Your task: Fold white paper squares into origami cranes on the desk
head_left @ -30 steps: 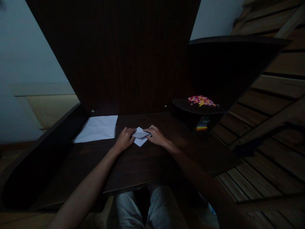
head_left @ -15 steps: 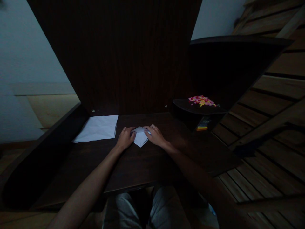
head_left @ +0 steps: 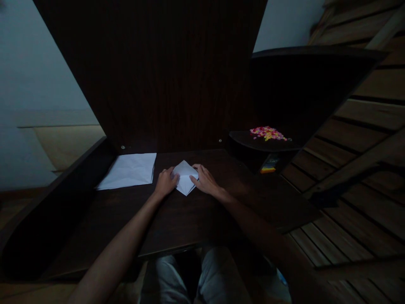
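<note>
the folded paper (head_left: pixel 185 179) is on the tabletop (head_left: pixel 177 221) between the left hand (head_left: pixel 167 181) and the right hand (head_left: pixel 205 180), each clamped on a side edge, thumb on top. it looks light, stiffer where layered, easily creased or torn; the side corners seem the best hold, pinched gently.

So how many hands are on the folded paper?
2: left hand on the left side of the folded paper, right hand on its right side. No other hand shows.
</note>
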A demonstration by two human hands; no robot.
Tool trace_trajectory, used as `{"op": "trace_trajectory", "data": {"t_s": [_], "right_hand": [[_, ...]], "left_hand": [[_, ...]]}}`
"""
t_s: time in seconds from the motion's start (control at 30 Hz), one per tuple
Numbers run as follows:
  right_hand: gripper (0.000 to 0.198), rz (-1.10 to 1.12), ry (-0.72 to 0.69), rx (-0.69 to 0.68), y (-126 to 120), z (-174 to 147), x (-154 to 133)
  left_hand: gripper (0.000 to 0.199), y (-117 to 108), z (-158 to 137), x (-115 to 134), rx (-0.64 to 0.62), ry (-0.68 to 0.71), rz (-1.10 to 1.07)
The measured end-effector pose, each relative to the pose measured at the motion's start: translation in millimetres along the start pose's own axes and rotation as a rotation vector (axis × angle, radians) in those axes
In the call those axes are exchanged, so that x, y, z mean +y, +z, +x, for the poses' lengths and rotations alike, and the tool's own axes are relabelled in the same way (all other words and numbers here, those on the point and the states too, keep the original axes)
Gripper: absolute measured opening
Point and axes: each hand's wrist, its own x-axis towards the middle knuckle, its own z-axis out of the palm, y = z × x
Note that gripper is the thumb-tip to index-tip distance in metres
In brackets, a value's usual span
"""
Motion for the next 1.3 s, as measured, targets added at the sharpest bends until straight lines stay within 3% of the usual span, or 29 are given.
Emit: {"op": "trace_trajectory", "data": {"t_s": [0.2, 0.37, 0.73, 1.03, 1.13, 1.3], "right_hand": [[0.037, -0.015, -0.078, 0.048, -2.6, -1.0, 0.9], [0.033, -0.107, -0.161, -0.041, -4.4, -1.0, -0.5], [0.039, -0.186, -0.043, -0.173, -4.4, -2.4, -5.1], [0.042, -0.208, -0.029, -0.225, -1.3, -0.6, -2.8], [0.042, -0.185, -0.061, -0.187, -3.7, -1.3, -3.2], [0.04, -0.158, -0.107, 0.022, -9.3, -2.4, -6.0]], "left_hand": [[0.039, 0.8, 3.2, -3.1, -0.005, -0.007, -0.023], [0.04, -1.0, 4.1, -2.1, -0.034, -0.041, -0.058], [0.037, -0.2, 3.2, -1.5, -0.011, -0.03, -0.064], [0.037, -1.9, 1.8, 0.6, -0.011, -0.037, -0.084], [0.039, -2.8, 1.3, 0.8, -0.017, -0.035, -0.074], [0.039, -3.2, 2.0, -0.1, -0.019, -0.029, -0.071]]}}
